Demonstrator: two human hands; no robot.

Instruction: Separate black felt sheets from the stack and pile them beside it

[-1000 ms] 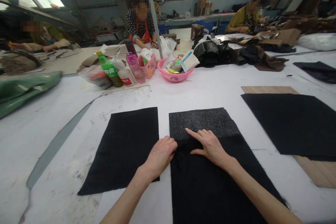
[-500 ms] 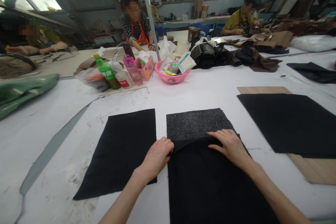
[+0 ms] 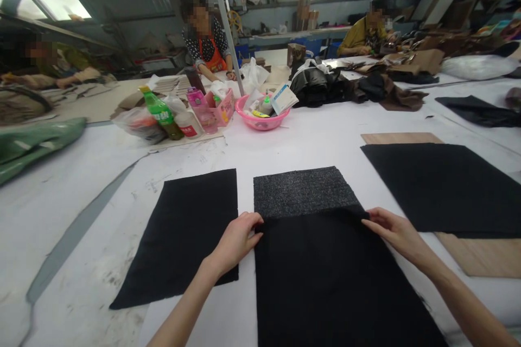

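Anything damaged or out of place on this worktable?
Yes: at left, the white covering has a long ragged gap baring grey beneath; whether torn or parted, I can't tell. Dark smudges mark it nearby. The middle black cloth shows nothing odd.

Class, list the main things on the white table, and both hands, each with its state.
Middle black cloth: spread out.
Speckled grey piece: partly covered.
Left black cloth: flat.
Right black cloth: flat, on wooden board.
Green bottle: capped.
Pink basin: loaded.
Left hand: touching middle black cloth's upper left corner.
Right hand: pinching its upper right corner.
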